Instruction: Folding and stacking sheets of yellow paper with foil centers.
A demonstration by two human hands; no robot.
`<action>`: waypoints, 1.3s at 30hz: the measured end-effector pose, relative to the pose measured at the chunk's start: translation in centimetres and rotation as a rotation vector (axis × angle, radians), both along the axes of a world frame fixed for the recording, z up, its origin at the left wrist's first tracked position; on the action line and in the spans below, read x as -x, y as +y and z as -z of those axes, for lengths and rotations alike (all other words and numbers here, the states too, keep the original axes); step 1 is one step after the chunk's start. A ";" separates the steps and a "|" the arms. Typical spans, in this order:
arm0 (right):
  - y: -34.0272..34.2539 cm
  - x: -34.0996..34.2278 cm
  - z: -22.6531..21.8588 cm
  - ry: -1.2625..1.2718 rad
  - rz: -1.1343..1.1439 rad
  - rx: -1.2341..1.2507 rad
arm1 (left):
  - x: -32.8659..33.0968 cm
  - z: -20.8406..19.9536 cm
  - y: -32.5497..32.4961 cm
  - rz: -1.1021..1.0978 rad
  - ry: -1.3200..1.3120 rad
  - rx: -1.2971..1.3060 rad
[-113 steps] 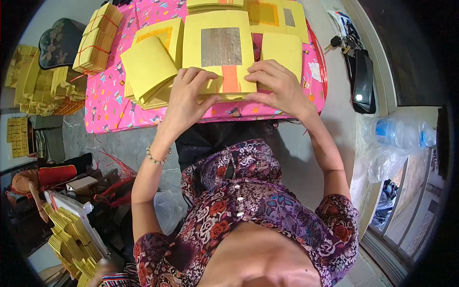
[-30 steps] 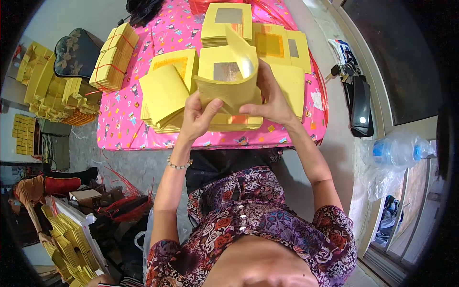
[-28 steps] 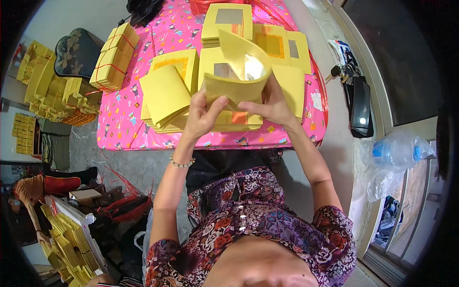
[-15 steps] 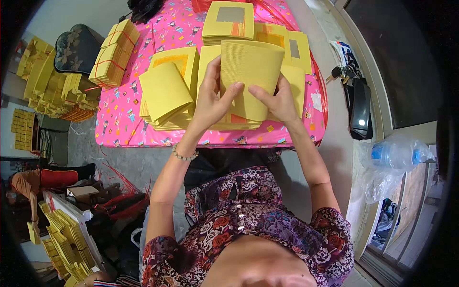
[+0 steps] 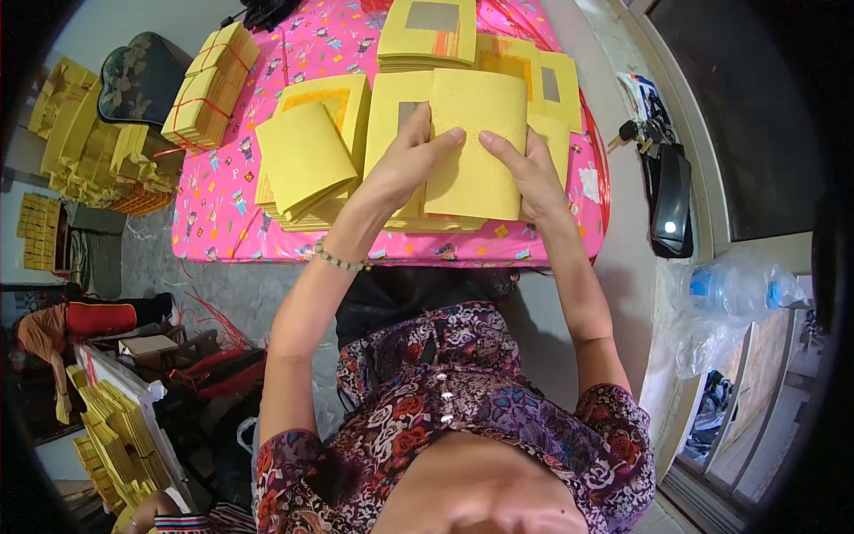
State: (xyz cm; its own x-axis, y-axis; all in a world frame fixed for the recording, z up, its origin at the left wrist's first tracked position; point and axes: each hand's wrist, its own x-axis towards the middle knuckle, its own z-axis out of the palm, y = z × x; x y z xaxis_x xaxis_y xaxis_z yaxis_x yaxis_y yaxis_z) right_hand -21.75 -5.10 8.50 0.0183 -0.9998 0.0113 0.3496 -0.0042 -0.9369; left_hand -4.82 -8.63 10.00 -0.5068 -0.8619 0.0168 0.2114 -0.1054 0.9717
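My left hand (image 5: 412, 162) and my right hand (image 5: 532, 173) hold a yellow folded paper (image 5: 479, 182) upright between them, thumbs on its near face and fingers behind its side edges. Whether it is one sheet or several, I cannot tell. Behind it lies a pile of yellow paper (image 5: 384, 111) with a grey patch, partly hidden by my left hand. On the left, a folded yellow sheet (image 5: 302, 160) rests on a stack with an orange-printed square (image 5: 342, 105). Farther back stands another yellow stack (image 5: 427, 44) with a silver patch.
A pink patterned tablecloth (image 5: 213, 214) covers the table. Red-tied yellow bundles (image 5: 209, 84) stand at its left. Keys (image 5: 627, 133) and a black case (image 5: 669, 200) lie along the right ledge, near plastic bottles (image 5: 729, 285). Another person (image 5: 49, 334) is at the left, beside more yellow stacks (image 5: 120, 427).
The folded paper has shifted right and now looks flatter and straighter. Both hands moved slightly right with it, uncovering more of the grey-patched pile behind.
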 end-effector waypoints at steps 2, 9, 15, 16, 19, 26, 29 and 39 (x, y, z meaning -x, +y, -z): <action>0.0 0.2 0.1 -0.003 -0.003 -0.013 | 0.2 0.1 0.0 0.011 0.008 -0.044; 0.4 -0.1 0.2 0.068 0.048 0.048 | 0.5 -0.4 1.0 -0.016 0.047 -0.051; 1.7 -0.6 -0.3 0.192 0.113 0.233 | 1.1 -0.6 3.2 -0.150 0.058 0.129; 1.8 -0.6 -0.5 0.193 0.108 0.252 | 1.2 -0.2 3.3 -0.182 0.068 0.226; 2.1 -0.4 -0.6 0.221 0.087 0.315 | 1.3 0.4 3.7 -0.187 0.105 0.264; 2.6 0.3 -0.8 0.227 0.043 0.336 | 1.1 0.1 4.4 -0.178 0.122 0.279; 2.8 0.0 -1.1 0.206 0.039 0.321 | 1.3 0.2 4.5 -0.206 0.125 0.323; 2.7 -0.3 -1.3 0.229 0.100 0.262 | 1.1 0.0 4.2 -0.216 0.095 0.249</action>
State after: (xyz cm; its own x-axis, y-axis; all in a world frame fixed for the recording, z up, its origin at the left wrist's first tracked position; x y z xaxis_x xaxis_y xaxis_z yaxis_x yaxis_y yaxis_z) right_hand -21.46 -2.44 9.81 -0.0481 -0.9605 0.2741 0.1167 -0.2779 -0.9535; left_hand -5.90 -4.41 9.96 -0.2993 -0.9126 0.2787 0.2935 0.1899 0.9369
